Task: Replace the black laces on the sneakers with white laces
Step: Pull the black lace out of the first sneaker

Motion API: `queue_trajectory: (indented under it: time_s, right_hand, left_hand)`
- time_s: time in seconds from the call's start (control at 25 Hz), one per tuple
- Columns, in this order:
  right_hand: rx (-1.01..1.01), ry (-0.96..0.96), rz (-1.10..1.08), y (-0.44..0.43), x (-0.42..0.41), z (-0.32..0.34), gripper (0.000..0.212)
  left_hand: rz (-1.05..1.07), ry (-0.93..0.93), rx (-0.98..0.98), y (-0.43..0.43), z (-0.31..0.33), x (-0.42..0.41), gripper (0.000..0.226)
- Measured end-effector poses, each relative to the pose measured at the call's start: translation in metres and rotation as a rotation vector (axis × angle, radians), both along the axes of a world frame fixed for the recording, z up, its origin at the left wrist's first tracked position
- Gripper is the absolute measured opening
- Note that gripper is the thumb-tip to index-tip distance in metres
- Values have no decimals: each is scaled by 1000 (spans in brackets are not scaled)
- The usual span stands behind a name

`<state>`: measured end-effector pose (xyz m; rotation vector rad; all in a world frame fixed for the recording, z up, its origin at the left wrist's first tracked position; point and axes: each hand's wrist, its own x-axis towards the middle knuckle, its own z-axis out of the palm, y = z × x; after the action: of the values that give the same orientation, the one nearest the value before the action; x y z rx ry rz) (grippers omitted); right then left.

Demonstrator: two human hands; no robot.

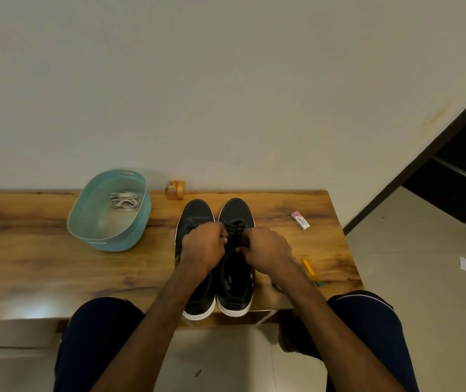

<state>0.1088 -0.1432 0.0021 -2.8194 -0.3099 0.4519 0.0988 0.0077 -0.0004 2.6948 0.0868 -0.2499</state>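
Wooden table, pale wall

1. We see dim, warm, even indoor light, and the shadows are soft.
2. We notice a pale glare patch on the bench, at its near left edge.
3. We find wide-angle bending toward the edges and slight overall softness.

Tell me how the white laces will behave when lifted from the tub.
Probably floppy: the white laces lie in a loose heap in the tub. Likely light, and may come up tangled as one bunch.
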Motion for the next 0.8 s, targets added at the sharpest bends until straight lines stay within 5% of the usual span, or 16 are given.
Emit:
queue_trajectory:
  time_s: [0.2,0.44,0.6,0.68,0.8]
  right_hand:
    - [287,61,-141,-22,-3,2,17]
    - [914,328,-468,-30,-1,13,33]
    - [1316,394,-644,-45,10,23,26]
    - [1234,216,-637,-51,14,21,26]
    - [650,-28,-519,-50,12,10,42]
  left_hand:
    - [30,-5,-117,12,-2,-11,23]
    - [340,100,-926,23,11,-16,35]
    - [360,89,-1011,21,9,-19,26]
    - [300,-31,-911,19,5,-17,20]
    - [252,-134,-798,20,1,-13,44]
